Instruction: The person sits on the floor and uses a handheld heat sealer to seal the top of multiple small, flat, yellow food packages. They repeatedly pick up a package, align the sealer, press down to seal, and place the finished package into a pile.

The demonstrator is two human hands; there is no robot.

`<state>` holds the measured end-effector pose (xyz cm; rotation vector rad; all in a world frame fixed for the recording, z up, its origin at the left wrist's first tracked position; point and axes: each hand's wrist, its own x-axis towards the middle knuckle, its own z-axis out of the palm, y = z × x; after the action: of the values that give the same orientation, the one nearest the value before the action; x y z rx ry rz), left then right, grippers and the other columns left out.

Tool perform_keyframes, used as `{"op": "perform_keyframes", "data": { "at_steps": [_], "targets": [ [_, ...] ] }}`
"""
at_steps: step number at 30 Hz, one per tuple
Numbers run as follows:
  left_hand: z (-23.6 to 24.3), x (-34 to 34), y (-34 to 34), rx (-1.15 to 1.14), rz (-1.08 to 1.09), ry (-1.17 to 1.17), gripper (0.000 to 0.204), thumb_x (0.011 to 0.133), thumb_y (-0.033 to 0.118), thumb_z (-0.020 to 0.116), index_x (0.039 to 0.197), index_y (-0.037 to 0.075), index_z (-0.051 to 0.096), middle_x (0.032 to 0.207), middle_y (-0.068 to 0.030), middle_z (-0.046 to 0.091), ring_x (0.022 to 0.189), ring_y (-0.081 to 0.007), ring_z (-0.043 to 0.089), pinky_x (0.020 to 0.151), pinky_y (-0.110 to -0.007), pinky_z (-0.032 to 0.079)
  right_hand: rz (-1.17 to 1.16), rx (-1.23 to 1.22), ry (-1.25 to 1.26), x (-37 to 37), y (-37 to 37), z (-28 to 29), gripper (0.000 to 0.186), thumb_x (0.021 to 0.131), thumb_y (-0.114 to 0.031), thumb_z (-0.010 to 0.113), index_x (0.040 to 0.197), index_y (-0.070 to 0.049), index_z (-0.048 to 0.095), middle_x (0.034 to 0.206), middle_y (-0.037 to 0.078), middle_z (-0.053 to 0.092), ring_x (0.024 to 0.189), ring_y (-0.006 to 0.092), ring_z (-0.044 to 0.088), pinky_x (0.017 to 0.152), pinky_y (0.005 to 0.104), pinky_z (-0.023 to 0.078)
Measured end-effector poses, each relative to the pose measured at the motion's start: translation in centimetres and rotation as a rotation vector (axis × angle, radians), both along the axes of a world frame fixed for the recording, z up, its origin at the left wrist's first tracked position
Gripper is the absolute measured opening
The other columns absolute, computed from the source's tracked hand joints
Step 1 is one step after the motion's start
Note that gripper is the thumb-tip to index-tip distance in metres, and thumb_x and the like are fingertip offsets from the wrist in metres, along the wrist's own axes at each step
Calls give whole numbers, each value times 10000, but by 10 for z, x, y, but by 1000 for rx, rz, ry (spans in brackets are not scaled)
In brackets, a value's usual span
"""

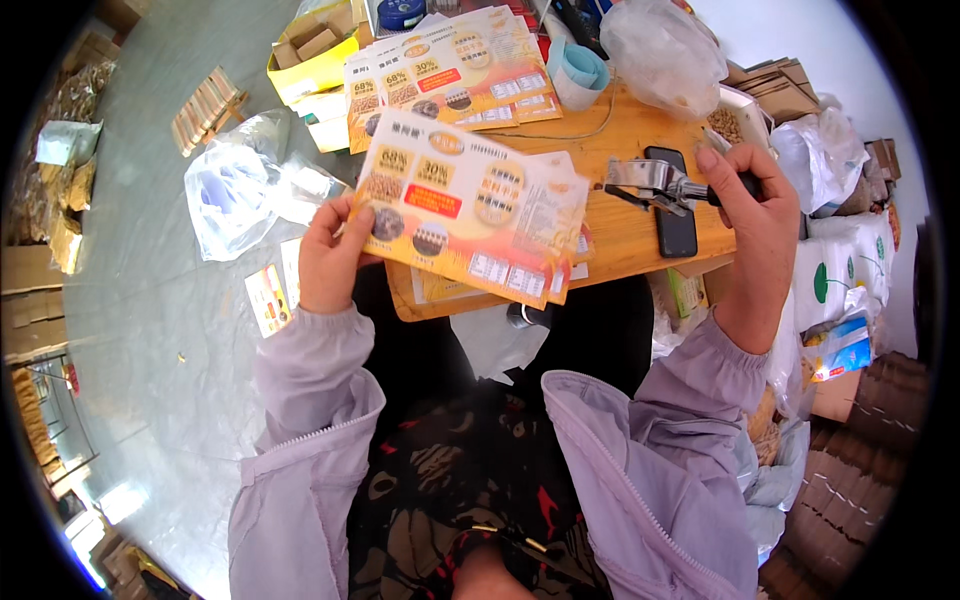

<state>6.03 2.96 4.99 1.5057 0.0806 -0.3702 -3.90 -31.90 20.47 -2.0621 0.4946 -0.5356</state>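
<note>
Over at the orange-brown wooden table (625,250), going by the head view, someone's got both hands busy. Picture a clock on it: the left hand (335,255) sits around ten, thumb on top and fingers beneath, pinching the left end of a printed sheet (450,180) in orange and white. That sheet is up near twelve, just above centre, tilted, with more printed edges peeking out behind its right end; can't tell if those are in the hand too or just lying on the table. The right hand (755,200) is at two, fingers curled round the black handle of a metal-headed hand tool (645,178). Tool's head points toward the sheet but isn't touching it, and a black phone (677,235) lies just below. Progress-wise, I'd call it mid-job: one sheet picked up, tool in hand, but no contact between the two right now. Higher up at twelve there's a spread pile (430,60) of matching sheets, next to a pale blue roll (578,75) nearer one. Finished or waiting? Honestly no clue, I can't make out any mark separating worked ones from untouched ones, so how many are left is anyone's guess.
</note>
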Motion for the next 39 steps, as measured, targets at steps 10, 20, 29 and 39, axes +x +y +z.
{"op": "perform_keyframes", "data": {
  "at_steps": [10, 20, 29, 39],
  "targets": [
    [-12, -26, 16, -40, 52, -7, 187, 968, 136, 672, 1119, 37, 621, 967, -18, 662, 750, -47, 550, 577, -189, 427, -28, -70, -18, -10, -7, 0, 294, 825, -186, 846, 786, -88, 572, 702, -107, 445, 629, -5, 349, 538, 182, 244],
    [3, 129, -54, -312, 193, -65, 356, 965, 155, 669, 1259, -14, 561, 1120, -77, 661, 873, -145, 658, 735, -219, 559, -17, -120, -45, -11, -2, 2, 293, 822, -169, 845, 802, -84, 565, 736, -86, 454, 646, 16, 382, 549, 188, 304],
    [-45, 32, -15, 534, 14, -643, 616, 863, 169, 750, 1414, 39, 507, 1186, -119, 567, 969, -202, 571, 844, -330, 506, 29, -154, -23, -5, 11, -5, 278, 813, -131, 829, 797, -45, 564, 746, -40, 480, 690, 50, 445, 596, 206, 370],
    [-19, -69, -17, 862, -31, -746, 550, 854, 138, 734, 1364, 36, 556, 1188, -175, 510, 1098, -348, 515, 995, -433, 416, 140, -221, -80, 28, 41, -25, 239, 780, -137, 817, 797, -19, 610, 807, 28, 545, 690, 130, 494, 630, 279, 413]
  ]
}}
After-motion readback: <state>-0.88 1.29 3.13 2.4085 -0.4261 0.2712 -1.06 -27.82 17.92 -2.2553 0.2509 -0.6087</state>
